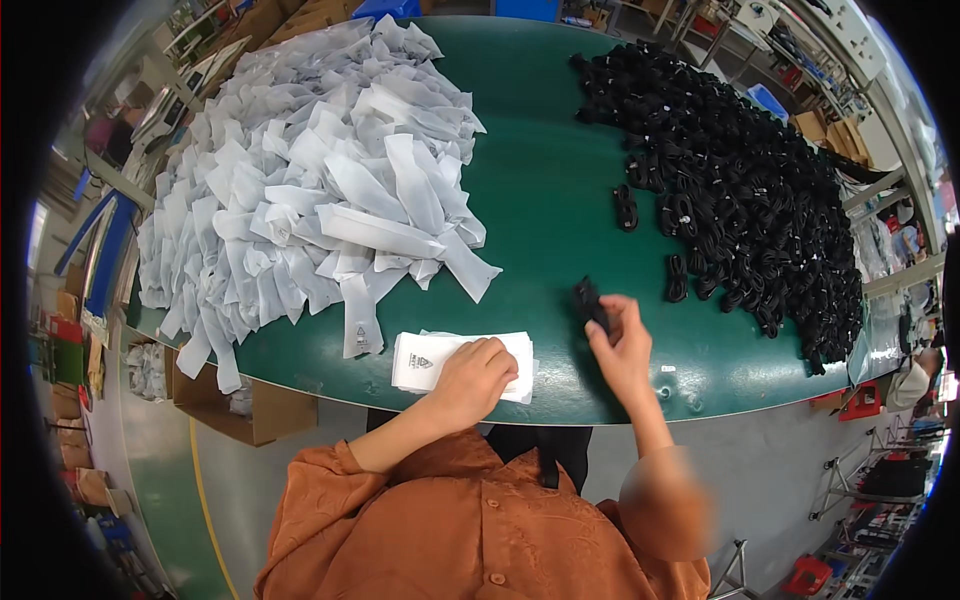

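Note:
At the near edge of the green table (530, 240), my left hand (468, 382) lies over a flat stack of white translucent bags (416, 366). Its fingers are curled together at the stack's right side, closed on the top bag; the fingertips are partly hidden. To the right, my right hand (626, 348) pinches a black coiled cable (588, 298) between thumb and fingers, raised over the table. A broad heap of filled white bags (310, 190) covers the table's left. Opposite it spreads a large pile of black coiled cables (760, 200).
Two single cable coils, one nearer (676, 278) and one farther (626, 208), lie at the pile's left fringe. A cardboard box (262, 412) stands on the floor below the table's left edge. Metal frames (905, 285) and shelving line the right side.

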`<move>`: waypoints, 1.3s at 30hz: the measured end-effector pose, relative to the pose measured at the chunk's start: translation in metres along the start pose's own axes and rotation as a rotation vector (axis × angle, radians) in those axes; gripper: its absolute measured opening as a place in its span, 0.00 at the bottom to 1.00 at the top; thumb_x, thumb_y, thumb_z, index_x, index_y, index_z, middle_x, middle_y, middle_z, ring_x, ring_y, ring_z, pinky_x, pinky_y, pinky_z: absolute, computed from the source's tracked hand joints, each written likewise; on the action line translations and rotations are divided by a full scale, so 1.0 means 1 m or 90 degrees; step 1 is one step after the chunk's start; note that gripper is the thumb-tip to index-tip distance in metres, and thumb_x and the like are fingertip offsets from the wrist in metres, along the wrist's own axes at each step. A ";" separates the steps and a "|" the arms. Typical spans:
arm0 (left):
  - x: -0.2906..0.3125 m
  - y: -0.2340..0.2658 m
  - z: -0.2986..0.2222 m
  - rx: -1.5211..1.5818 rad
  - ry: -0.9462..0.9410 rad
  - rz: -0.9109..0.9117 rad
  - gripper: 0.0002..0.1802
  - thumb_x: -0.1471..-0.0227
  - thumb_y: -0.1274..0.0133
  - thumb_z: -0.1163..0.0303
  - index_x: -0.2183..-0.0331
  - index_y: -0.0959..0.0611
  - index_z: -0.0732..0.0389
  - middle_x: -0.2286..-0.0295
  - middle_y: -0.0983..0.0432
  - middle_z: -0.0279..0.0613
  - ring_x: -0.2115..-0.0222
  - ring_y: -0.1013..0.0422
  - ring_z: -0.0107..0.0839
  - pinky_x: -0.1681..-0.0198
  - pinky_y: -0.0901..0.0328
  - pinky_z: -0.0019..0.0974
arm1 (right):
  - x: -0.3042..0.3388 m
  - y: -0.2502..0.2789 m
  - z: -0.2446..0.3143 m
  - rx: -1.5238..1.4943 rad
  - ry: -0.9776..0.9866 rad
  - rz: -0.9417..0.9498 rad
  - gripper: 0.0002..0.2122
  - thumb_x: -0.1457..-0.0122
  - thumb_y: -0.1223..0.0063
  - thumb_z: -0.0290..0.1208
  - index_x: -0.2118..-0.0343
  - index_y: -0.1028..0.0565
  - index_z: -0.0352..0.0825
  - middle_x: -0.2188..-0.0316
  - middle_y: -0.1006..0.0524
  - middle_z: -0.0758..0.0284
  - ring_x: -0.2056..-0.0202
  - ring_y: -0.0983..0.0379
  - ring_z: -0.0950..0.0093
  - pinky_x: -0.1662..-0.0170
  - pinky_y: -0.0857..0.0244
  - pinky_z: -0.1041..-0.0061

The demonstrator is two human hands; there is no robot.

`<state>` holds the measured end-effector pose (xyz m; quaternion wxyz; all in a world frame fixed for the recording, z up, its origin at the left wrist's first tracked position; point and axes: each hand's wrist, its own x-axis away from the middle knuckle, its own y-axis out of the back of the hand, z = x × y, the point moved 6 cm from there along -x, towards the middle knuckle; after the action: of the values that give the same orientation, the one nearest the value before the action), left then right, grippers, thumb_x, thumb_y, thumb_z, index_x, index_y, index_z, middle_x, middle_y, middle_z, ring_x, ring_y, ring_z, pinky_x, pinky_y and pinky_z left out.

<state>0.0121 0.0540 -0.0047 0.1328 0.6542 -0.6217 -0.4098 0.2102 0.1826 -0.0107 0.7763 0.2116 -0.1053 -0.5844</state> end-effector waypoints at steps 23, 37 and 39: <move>0.009 0.006 0.009 0.303 0.170 -0.016 0.03 0.44 0.45 0.82 0.67 0.22 0.65 0.63 0.23 0.39 0.68 0.28 0.24 0.67 0.33 0.27 | 0.075 -0.018 0.062 0.056 0.355 0.235 0.18 0.50 0.38 0.19 0.54 0.21 0.35 0.62 0.21 0.62 0.65 0.24 0.66 0.64 0.28 0.70; -0.009 0.029 -0.024 0.180 -0.014 -0.040 0.08 0.54 0.38 0.77 0.72 0.21 0.58 0.61 0.24 0.39 0.62 0.31 0.40 0.59 0.35 0.38 | 0.076 -0.027 0.056 -0.136 0.183 0.165 0.12 0.45 0.38 0.19 0.57 0.21 0.32 0.59 0.24 0.62 0.61 0.26 0.74 0.62 0.32 0.77; -0.014 0.034 -0.025 0.201 0.003 -0.040 0.07 0.52 0.38 0.77 0.71 0.21 0.58 0.61 0.24 0.39 0.62 0.31 0.39 0.59 0.35 0.37 | 0.078 -0.026 0.070 -0.012 0.380 0.174 0.16 0.49 0.36 0.17 0.55 0.21 0.33 0.52 0.26 0.59 0.57 0.26 0.70 0.60 0.30 0.75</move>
<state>0.0071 0.0518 0.0389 0.0170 0.6869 -0.6573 -0.3094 0.1823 0.0877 0.0337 0.8462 0.3503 0.1048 -0.3876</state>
